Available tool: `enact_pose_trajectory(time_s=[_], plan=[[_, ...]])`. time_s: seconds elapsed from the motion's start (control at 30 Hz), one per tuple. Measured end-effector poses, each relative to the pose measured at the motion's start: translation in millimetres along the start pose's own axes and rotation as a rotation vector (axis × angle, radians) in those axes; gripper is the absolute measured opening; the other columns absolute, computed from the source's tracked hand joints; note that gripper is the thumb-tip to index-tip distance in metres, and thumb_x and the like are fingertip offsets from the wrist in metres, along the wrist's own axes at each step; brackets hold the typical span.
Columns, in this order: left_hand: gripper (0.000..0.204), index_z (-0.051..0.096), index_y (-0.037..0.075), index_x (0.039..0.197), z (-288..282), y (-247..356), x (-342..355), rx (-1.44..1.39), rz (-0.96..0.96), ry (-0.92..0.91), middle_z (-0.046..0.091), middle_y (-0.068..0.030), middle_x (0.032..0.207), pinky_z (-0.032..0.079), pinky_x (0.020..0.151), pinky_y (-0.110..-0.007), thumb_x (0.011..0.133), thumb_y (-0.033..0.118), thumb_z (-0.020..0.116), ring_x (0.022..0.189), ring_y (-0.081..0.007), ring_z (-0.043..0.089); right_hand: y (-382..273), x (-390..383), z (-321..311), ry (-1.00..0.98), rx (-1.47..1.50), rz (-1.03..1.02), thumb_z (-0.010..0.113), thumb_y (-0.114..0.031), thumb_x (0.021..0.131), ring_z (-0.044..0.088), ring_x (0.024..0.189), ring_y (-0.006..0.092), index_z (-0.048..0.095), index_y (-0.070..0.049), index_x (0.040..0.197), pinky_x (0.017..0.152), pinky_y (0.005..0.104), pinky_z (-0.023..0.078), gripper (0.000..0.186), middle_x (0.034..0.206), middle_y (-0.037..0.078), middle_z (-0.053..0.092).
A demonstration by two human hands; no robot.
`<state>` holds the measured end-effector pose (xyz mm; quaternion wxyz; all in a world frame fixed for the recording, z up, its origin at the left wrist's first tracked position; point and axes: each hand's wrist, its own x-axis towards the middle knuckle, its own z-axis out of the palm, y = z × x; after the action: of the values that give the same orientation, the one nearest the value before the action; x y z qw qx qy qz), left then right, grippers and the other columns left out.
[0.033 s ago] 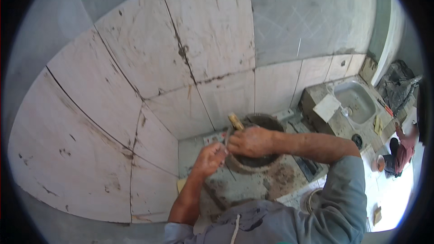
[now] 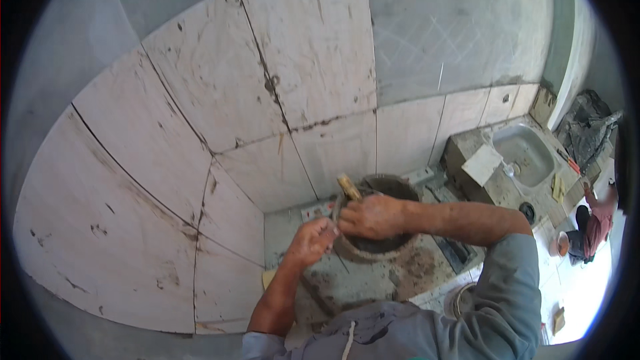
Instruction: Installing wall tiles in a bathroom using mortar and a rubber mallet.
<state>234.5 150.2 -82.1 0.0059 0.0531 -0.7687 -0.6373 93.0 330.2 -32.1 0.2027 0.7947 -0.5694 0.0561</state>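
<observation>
A round, mortar-smeared bucket (image 2: 381,254) stands on the counter in front of me. A tool's pale wooden handle (image 2: 349,187) sticks up at its far left rim. My right hand (image 2: 372,217) reaches over the bucket, its fingers curled closed near that handle; what they hold is hidden. Close beside it at the left rim is my left hand (image 2: 312,243), its fingers bent together. Whether it holds anything cannot be made out. The two hands nearly meet at the fingertips.
Large pale tiles (image 2: 300,47) with dirty smears cover the walls around the corner. To the right stand a sink (image 2: 528,153), a white tile piece (image 2: 481,165) and a black plastic sheet (image 2: 588,127). Another person (image 2: 597,227) is at far right by a small bucket (image 2: 559,244).
The scene sits slightly lower in the picture. Both hands stay at the bucket's left rim, with barely any shift between them.
</observation>
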Motion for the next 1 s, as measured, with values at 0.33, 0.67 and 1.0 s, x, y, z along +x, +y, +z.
enact_pose_trajectory(time_s=[0.33,0.67,1.0], plan=[[0.026,0.057,0.006,0.081,19,42,12,-0.046,-0.101,-0.113,0.051,0.0023,0.064,0.039,0.049,-0.025,0.096,0.026,0.06,0.054,-0.0069,0.047,25,-32,-31,-0.095,0.049,-0.089,0.055,-0.017,0.082,0.062,0.075,0.0231,0.05,-0.004,0.087,0.058,0.0331,0.053,0.015,0.08,0.008,0.052],[0.022,0.059,0.008,0.092,-49,105,39,0.116,0.155,0.836,0.048,0.0029,0.066,0.038,0.045,-0.021,0.093,0.03,0.061,0.052,-0.0072,0.045,123,-97,13,0.39,0.718,1.116,0.056,-0.013,0.083,0.065,0.067,0.0314,0.058,0.001,0.085,0.062,0.0425,0.052,0.014,0.073,0.019,0.063],[0.036,0.068,0.001,0.115,-68,273,156,1.004,0.882,0.981,0.07,-0.009,0.108,0.048,0.087,-0.03,0.097,0.031,0.06,0.098,-0.0181,0.064,172,-66,74,0.841,1.374,1.447,0.057,-0.015,0.085,0.053,0.043,0.0147,0.063,0.001,0.083,0.04,0.0282,0.041,0.018,0.063,0.006,0.055]])
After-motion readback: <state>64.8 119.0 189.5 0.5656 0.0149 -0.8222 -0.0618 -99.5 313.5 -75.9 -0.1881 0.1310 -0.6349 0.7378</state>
